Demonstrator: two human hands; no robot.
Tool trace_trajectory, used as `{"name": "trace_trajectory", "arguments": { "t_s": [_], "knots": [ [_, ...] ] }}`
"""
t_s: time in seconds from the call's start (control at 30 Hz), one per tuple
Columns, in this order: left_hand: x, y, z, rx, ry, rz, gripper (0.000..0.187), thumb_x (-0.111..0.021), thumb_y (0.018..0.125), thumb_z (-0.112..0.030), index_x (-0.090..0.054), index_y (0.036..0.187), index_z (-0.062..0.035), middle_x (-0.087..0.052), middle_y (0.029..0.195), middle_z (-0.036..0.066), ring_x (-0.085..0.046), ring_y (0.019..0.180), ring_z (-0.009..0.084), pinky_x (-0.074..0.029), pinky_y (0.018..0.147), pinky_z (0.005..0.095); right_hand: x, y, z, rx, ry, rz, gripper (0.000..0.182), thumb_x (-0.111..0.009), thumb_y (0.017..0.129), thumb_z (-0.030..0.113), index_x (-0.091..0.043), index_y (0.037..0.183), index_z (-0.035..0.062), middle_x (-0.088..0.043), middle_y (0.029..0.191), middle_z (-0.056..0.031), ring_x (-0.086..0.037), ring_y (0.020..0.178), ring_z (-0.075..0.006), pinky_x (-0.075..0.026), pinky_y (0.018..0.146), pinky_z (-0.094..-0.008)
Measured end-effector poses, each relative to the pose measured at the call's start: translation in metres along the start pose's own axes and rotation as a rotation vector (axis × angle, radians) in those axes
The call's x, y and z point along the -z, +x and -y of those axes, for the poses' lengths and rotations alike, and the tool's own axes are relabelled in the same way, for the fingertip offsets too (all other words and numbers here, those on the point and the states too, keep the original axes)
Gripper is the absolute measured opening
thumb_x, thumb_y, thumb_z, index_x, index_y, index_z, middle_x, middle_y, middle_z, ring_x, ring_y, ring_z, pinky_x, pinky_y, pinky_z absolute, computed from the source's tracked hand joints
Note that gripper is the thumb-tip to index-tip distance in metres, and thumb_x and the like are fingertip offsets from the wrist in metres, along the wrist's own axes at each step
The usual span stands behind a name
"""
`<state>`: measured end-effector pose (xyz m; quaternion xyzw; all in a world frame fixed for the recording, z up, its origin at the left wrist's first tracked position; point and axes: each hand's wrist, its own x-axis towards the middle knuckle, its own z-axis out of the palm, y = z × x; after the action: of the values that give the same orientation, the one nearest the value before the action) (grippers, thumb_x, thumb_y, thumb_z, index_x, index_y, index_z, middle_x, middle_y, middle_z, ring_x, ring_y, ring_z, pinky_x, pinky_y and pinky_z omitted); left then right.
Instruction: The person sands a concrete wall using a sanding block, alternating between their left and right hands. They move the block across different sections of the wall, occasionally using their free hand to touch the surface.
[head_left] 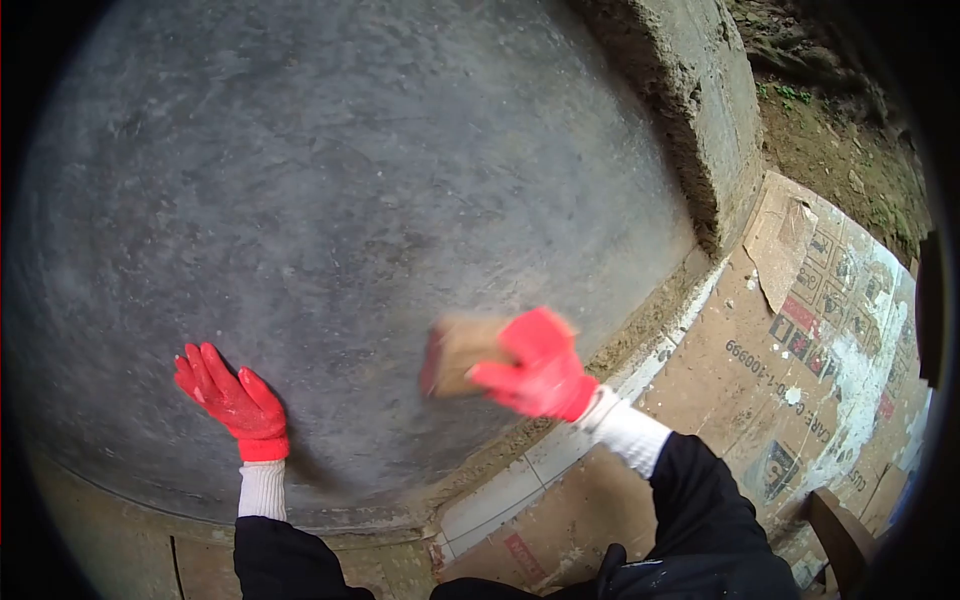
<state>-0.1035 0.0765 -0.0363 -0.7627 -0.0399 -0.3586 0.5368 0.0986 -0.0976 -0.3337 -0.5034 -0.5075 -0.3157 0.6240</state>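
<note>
My left hand (230, 400), in a red-coated glove with a white cuff, lies against the grey cement surface (330, 210), its fingers stretched out. To the right, my right hand (540, 368), gloved the same way, grips a tan wooden block (468, 352). The block has a dark reddish edge on its left end and lies over the grey surface; motion smears it a little. Its underside is hidden, and so are some of my right fingers behind it.
A rough concrete edge (715, 100) borders the surface at upper right. White tiles (500, 505) run along its lower border. Paint-stained cardboard (730, 390) covers the ground at right, with a brown wooden piece (840, 535) at lower right. Soil (840, 160) lies beyond.
</note>
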Motion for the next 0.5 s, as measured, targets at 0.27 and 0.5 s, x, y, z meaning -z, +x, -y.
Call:
{"name": "trace_trajectory", "arguments": {
  "t_s": [0.27, 0.5],
  "knots": [
    [0.001, 0.001, -0.005, 0.009, 0.004, 0.005, 0.051, -0.043, 0.095, -0.016, -0.038, 0.141, 0.0043, -0.035, 0.148, 0.023, -0.028, 0.138, 0.0446, -0.018, 0.113, 0.0555, 0.03, 0.031, -0.031, -0.547, -0.332, -0.465, 0.077, -0.074, 0.064, 0.024, -0.045, 0.134, 0.0107, -0.046, 0.117, -0.0292, -0.054, 0.099, -0.0445, -0.046, 0.081, -0.0506],
    [-0.002, -0.003, 0.001, 0.029, -0.006, 0.024, 0.053, -0.043, 0.093, -0.02, -0.039, 0.14, 0.0052, -0.034, 0.149, 0.023, -0.025, 0.14, 0.0453, -0.014, 0.113, 0.059, -0.002, 0.023, 0.008, -0.086, -0.112, -0.103, 0.06, -0.078, 0.062, 0.021, -0.061, 0.119, 0.0269, -0.05, 0.11, -0.0163, -0.057, 0.095, -0.0342, -0.048, 0.075, -0.048]
  ]
}}
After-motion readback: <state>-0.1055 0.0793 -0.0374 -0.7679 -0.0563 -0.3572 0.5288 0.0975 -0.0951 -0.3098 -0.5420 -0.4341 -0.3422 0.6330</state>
